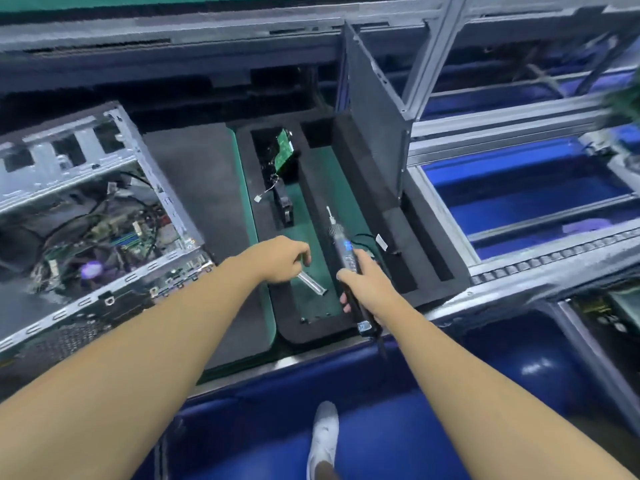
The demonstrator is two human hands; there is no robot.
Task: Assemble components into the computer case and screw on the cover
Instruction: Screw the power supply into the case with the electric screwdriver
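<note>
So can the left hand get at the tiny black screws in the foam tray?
Probably yes. The left hand is just beyond the tiny black screws, which lie uncovered in the black foam tray; only a silver metal piece lies between.

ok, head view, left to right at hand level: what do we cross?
Open computer case → left hand → metal strip → electric screwdriver, gripped by the right hand → blue bins in the rack. The upright dark panel overlaps the screwdriver, so it is left out.
</note>
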